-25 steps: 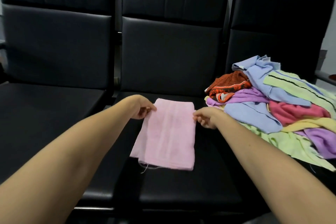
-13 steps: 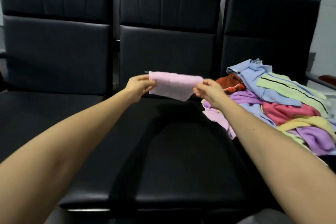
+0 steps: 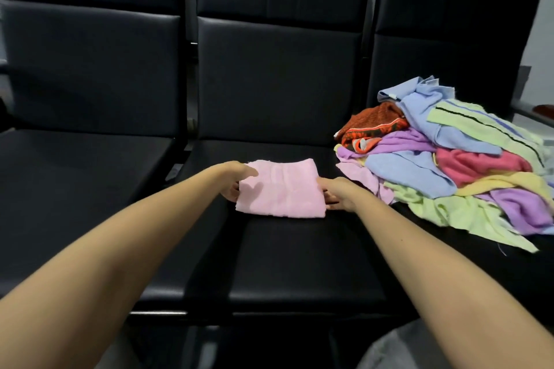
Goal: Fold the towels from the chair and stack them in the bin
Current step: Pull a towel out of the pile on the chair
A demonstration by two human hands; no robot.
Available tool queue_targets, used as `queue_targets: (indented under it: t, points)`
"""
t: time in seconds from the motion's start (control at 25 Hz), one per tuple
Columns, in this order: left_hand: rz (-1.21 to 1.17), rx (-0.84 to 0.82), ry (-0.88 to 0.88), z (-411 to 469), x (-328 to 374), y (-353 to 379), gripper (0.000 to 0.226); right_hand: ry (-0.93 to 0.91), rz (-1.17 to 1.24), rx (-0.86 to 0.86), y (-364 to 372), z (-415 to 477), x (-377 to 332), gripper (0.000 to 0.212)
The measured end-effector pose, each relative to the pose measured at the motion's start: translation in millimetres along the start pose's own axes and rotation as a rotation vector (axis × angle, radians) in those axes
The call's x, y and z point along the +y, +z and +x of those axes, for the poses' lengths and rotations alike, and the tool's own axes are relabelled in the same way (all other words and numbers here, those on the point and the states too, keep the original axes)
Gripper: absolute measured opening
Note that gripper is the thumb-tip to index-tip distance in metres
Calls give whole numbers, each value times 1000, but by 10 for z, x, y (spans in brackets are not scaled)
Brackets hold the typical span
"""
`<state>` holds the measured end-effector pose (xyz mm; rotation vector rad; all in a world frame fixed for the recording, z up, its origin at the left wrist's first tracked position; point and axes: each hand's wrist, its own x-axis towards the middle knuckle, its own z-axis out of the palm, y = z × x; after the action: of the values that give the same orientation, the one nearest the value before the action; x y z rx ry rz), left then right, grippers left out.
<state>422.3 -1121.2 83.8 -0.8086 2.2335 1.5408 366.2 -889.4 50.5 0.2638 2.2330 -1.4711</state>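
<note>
Change: since half a second ago the towel (image 3: pixel 281 192) has come down from mid-air in front of the middle backrest onto the middle seat (image 3: pixel 299 255), and both hands have come down with it. It is folded shorter than it was a second ago.
Towel: pink, a flat folded rectangle. It lies about midway across the middle seat, in the back half and well short of the front edge.
Left hand (image 3: pixel 239 183): at the towel's left edge, thumb on top of the cloth and fingers under it, pinching that edge.
Right hand (image 3: pixel 335 193): at the towel's right edge, fingers curled in under the fold and holding it. The thumb cannot be made out.
Pile (image 3: pixel 449 159): loose unfolded towels in blue, purple, pink, yellow, green stripe and orange. They are heaped on the right seat and spill over its left edge onto the right edge of the middle seat, just beside the right hand.
Surface: three black padded chairs in a row. The seats are smooth and slightly shiny, and the left seat (image 3: pixel 75 189) is bare black padding.
Backrests: upright and panelled, with a narrow gap between each.
Room: dim, with a grey wall (image 3: pixel 542 24) behind the right chair and an armrest (image 3: pixel 530 112) at the far right edge.
</note>
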Motion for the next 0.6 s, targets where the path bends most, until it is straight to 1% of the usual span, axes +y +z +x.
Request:
queue_targets:
  t: [0.08, 0.2, 0.28, 0.4, 0.52, 0.6]
  points:
    - [-9, 31, -31, -32, 29, 146, 58, 7, 44, 16, 143, 82, -28, 55]
    - [39, 83, 1, -53, 58, 299, 56, 61, 77, 18, 249, 126, -18, 58]
    - [-51, 26, -8, -101, 87, 348, 54, 94, 127, 13, 230, 108, 13, 61]
    - [-206, -59, -5, -203, 150, 411, 50, 16, 231, 41, 66, 45, 16, 52]
    - [-301, -91, 42, -294, 237, 580, 44, -35, 293, 71, -172, -148, 44, 54]
    - [-362, -115, 65, -386, 310, 763, 42, -84, 318, 90, -383, -320, 90, 50]
